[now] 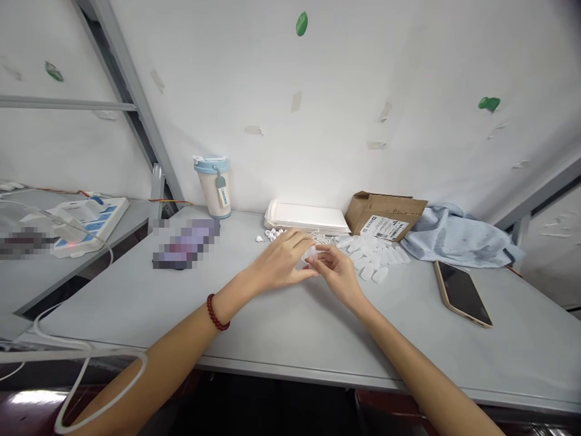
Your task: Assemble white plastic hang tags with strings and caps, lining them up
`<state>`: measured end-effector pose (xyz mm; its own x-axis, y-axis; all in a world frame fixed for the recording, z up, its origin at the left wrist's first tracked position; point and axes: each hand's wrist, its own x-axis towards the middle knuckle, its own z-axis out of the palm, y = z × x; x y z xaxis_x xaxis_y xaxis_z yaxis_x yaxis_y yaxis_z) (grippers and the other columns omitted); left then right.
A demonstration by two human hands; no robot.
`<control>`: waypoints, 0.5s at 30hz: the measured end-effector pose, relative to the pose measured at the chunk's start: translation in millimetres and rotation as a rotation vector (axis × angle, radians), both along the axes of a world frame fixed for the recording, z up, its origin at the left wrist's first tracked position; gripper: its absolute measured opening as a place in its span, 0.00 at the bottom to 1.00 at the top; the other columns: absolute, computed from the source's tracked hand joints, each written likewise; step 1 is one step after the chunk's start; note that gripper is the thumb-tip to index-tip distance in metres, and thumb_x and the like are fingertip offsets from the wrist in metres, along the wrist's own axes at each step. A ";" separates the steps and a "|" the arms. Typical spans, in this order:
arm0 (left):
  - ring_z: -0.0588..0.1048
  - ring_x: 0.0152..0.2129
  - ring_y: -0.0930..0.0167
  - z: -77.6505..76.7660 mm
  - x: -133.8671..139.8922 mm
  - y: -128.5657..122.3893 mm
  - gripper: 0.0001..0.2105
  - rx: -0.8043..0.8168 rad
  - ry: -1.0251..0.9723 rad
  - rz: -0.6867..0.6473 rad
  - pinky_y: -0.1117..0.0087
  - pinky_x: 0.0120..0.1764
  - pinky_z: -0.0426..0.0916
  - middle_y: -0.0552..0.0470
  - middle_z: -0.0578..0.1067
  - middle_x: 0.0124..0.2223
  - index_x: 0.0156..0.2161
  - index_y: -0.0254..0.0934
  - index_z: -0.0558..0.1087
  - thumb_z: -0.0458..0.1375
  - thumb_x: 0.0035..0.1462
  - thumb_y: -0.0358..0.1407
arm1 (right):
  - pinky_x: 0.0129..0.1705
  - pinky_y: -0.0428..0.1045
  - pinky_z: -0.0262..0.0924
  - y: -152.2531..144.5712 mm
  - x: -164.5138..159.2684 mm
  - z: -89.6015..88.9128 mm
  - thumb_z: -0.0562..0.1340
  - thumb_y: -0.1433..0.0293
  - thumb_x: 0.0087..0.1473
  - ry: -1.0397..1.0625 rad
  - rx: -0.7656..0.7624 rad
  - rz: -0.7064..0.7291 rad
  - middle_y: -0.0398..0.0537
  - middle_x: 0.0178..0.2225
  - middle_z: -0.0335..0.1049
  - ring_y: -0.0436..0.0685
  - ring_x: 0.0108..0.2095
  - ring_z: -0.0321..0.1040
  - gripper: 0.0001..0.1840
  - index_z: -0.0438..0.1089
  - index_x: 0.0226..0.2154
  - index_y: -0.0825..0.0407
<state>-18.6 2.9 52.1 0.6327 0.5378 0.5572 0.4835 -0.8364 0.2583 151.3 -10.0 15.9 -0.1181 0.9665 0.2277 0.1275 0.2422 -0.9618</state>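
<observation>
Both hands pinch a small clear plastic piece (310, 254) over the worktop's (281, 327) middle.

Left hand (280, 261) fingers curled, tips pressed on the piece from the left; right hand (334, 271) grips it from the right, fingertips meeting the left's. Piece held just above the worktop, detail too small to tell. Red bead bracelet (216, 312) on left wrist. Just right of the hands, a pile of clear caps (374, 257); just beyond them, small white bits (272, 234) scattered. Far: white tray stack (308, 218), open carton (385, 217) to its right, blue-lidded cup (213, 185) to the left. Right side: blue cloth (458, 237), phone (462, 292) face up nearer. Far left: power strip (86, 219) on next bench, white cable (91, 369) looping near.
</observation>
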 end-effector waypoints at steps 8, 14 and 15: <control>0.65 0.44 0.62 -3.0 0.2 1.4 0.12 0.044 0.112 0.036 0.61 0.45 0.63 0.44 0.71 0.45 0.45 0.34 0.68 0.57 0.56 0.37 | 0.34 0.52 0.67 0.3 -3.6 -3.4 0.63 0.58 0.50 -0.015 -0.007 0.023 0.45 0.29 0.72 0.54 0.28 0.72 0.21 0.64 0.43 0.52; 0.62 0.47 0.60 -1.0 -7.2 8.1 0.14 -0.039 0.007 0.086 0.59 0.48 0.60 0.48 0.74 0.46 0.45 0.38 0.70 0.60 0.53 0.36 | 0.33 0.53 0.68 -1.3 -5.1 -1.5 0.60 0.57 0.52 -0.094 0.036 0.086 0.48 0.33 0.72 0.54 0.30 0.72 0.26 0.61 0.51 0.51; 0.62 0.47 0.60 -0.5 -8.8 9.3 0.14 -0.070 -0.008 0.085 0.60 0.48 0.60 0.49 0.74 0.46 0.45 0.38 0.71 0.60 0.52 0.37 | 0.34 0.52 0.68 -1.7 -4.9 -0.8 0.59 0.58 0.53 -0.118 0.052 0.099 0.48 0.34 0.72 0.55 0.32 0.72 0.26 0.61 0.52 0.51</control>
<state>-27.4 12.2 51.6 0.5789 0.6270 0.5214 0.5494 -0.7724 0.3188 146.4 -11.6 15.1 -0.2410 0.9361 0.2563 0.2124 0.3085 -0.9272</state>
